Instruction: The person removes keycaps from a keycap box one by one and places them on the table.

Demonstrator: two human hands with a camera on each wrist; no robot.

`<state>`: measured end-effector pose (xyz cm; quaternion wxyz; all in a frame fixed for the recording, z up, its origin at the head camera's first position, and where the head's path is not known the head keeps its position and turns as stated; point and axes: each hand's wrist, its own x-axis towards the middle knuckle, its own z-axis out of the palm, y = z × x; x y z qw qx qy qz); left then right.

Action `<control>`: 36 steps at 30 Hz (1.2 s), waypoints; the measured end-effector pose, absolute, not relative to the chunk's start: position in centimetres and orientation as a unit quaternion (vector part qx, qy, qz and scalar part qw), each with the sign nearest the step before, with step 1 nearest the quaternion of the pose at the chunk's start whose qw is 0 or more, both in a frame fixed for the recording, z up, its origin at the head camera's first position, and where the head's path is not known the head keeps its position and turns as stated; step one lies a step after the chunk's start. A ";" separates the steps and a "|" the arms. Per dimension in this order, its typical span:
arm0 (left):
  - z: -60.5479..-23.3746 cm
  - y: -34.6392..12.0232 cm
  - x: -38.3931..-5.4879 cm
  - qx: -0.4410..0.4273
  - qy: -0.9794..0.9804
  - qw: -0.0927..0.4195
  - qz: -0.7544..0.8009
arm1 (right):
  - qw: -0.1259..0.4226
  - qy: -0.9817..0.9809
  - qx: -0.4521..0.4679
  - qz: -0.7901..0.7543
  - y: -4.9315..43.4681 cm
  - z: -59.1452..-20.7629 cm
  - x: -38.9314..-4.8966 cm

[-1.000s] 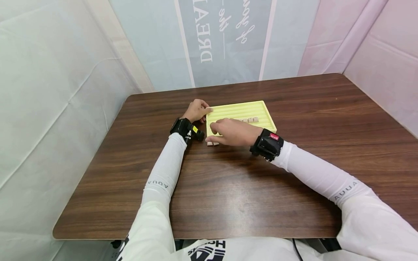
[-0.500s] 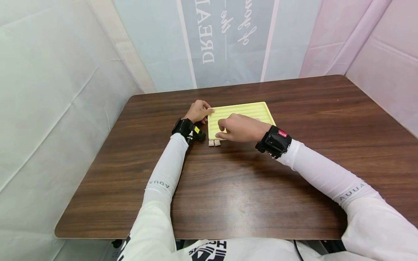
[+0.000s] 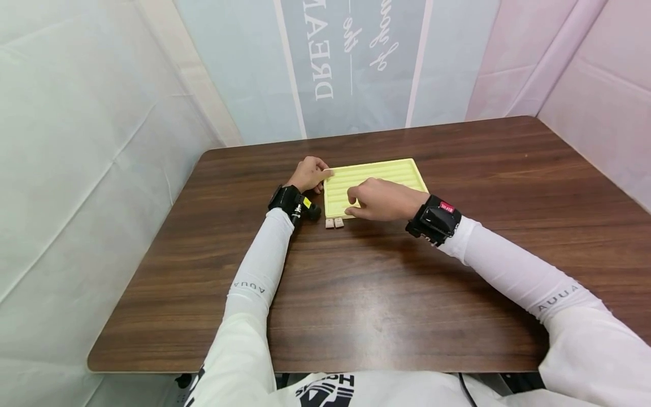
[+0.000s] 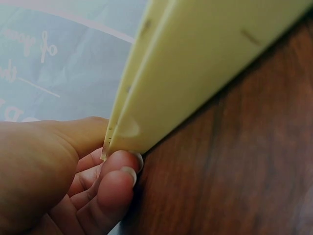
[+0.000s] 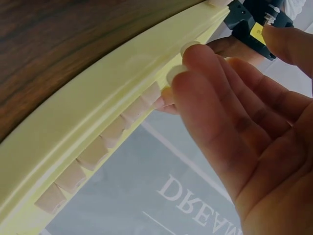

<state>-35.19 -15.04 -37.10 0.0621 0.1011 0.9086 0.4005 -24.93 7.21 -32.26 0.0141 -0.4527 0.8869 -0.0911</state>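
A shallow yellow tray with long ridges lies on the table. My left hand grips its left edge; in the left wrist view the thumb lies on the rim and curled fingers touch the side wall. Over the front part of the tray hovers my right hand. Its fingers are loosely bent and its thumb stands apart, with nothing seen between them in the right wrist view. A row of small pinkish-beige, keycap-shaped blocks sits in the tray, covered by the right hand in the head view.
Two similar beige blocks rest on the table against the tray's front left corner. The brown wooden table reaches back to a grey-blue printed cloth. Pale fabric walls stand at both sides.
My right hand has shifted right and slightly away from the front left corner, uncovering the two blocks there. The left hand keeps its hold on the tray's edge.
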 end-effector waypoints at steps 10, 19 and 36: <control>-37.2 -14.9 -34.6 0.114 0.907 0.048 0.403 | 0.002 0.887 -0.452 -0.098 8.0 -32.5 -25.1; -37.0 -15.4 -35.0 0.118 0.907 0.047 0.402 | -0.013 0.890 -0.442 -0.108 9.9 -32.6 -25.8; -37.4 -15.5 -35.2 0.125 0.906 0.044 0.401 | -0.031 0.888 -0.442 -0.124 11.5 -33.2 -26.7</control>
